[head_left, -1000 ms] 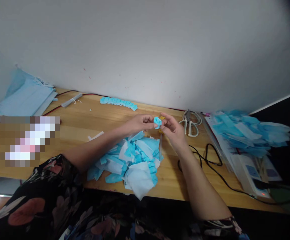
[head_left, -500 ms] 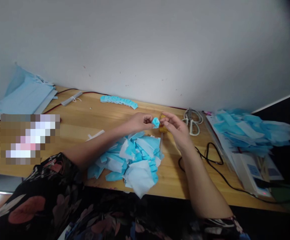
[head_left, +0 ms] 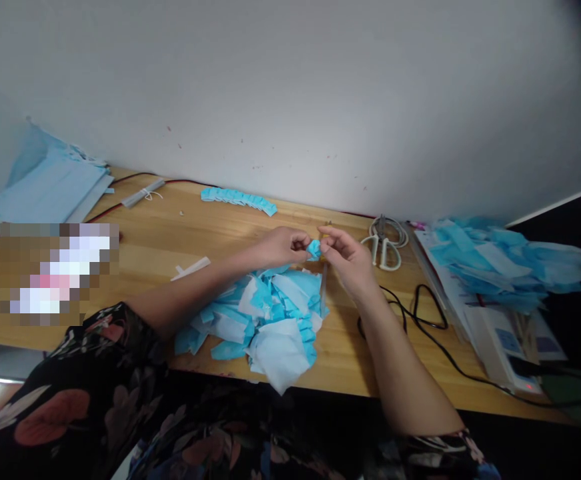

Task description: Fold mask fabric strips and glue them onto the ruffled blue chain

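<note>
A small folded blue piece (head_left: 313,249) is pinched between my left hand (head_left: 283,245) and my right hand (head_left: 346,253), a little above the wooden table (head_left: 160,247). Both hands have their fingertips pressed together on it. Just below the hands lies a loose pile of blue and white fabric scraps (head_left: 265,317), reaching to the table's front edge. A thin upright stick (head_left: 323,293) stands beside the pile, under my right hand.
A row of small folded blue pieces (head_left: 239,198) lies by the wall. White scissors (head_left: 384,240) rest right of my hands. Blue sheets are stacked at far left (head_left: 50,187) and heaped at far right (head_left: 505,263). A black cable (head_left: 420,320) leads to a white device (head_left: 503,350).
Both hands stay pinched on the small blue piece and have shifted slightly lower and closer together. An orange thing seen behind my right fingers half a second ago is now mostly hidden.
</note>
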The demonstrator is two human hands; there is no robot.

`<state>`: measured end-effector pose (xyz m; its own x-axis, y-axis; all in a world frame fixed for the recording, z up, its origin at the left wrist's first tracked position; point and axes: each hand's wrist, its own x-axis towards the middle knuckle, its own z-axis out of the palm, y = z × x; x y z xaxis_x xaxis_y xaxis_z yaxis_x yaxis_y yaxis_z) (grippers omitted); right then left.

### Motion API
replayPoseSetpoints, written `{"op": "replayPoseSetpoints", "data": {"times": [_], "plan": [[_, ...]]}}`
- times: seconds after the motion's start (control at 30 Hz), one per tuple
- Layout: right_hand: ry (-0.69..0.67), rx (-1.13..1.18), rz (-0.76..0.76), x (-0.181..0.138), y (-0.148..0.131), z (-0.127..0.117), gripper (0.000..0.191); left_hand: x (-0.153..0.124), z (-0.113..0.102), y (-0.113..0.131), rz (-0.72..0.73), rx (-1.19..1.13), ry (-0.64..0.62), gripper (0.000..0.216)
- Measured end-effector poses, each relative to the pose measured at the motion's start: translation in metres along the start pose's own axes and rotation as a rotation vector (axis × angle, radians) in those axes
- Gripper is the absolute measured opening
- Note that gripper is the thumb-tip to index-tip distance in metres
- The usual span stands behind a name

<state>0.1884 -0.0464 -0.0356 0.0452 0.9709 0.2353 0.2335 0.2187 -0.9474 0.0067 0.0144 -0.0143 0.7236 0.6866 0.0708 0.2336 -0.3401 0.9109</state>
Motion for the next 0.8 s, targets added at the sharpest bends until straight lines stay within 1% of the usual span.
{"op": "replayPoseSetpoints", "data": {"times": [0.13,0.2,0.27,0.37,0.43,0.5,0.8], "plan": [[0.03,0.001,0.009,0.0,-0.004,-0.004,0.031,-0.001,-0.002,0.004,-0.036,0.014,-0.005,0.007],[0.04,-0.035,-0.005,0.0,-0.005,-0.006,0.03,-0.001,-0.002,0.004,-0.038,0.018,0.002,0.007],[0.044,-0.116,-0.033,-0.001,-0.006,-0.008,0.026,0.0,-0.001,0.001,-0.035,0.021,0.011,0.009],[0.044,-0.302,-0.084,-0.002,-0.009,-0.006,0.019,0.002,-0.001,-0.003,-0.032,0.029,0.023,0.011],[0.046,-0.411,-0.113,-0.003,-0.012,-0.004,0.017,0.003,0.0,-0.006,-0.031,0.036,0.024,0.011],[0.046,-0.463,-0.128,-0.004,-0.013,-0.002,0.017,0.003,0.0,-0.007,-0.03,0.038,0.023,0.011],[0.029,-0.436,-0.158,-0.004,-0.013,-0.003,0.018,0.003,0.0,-0.006,-0.031,0.037,0.016,0.007]]}}
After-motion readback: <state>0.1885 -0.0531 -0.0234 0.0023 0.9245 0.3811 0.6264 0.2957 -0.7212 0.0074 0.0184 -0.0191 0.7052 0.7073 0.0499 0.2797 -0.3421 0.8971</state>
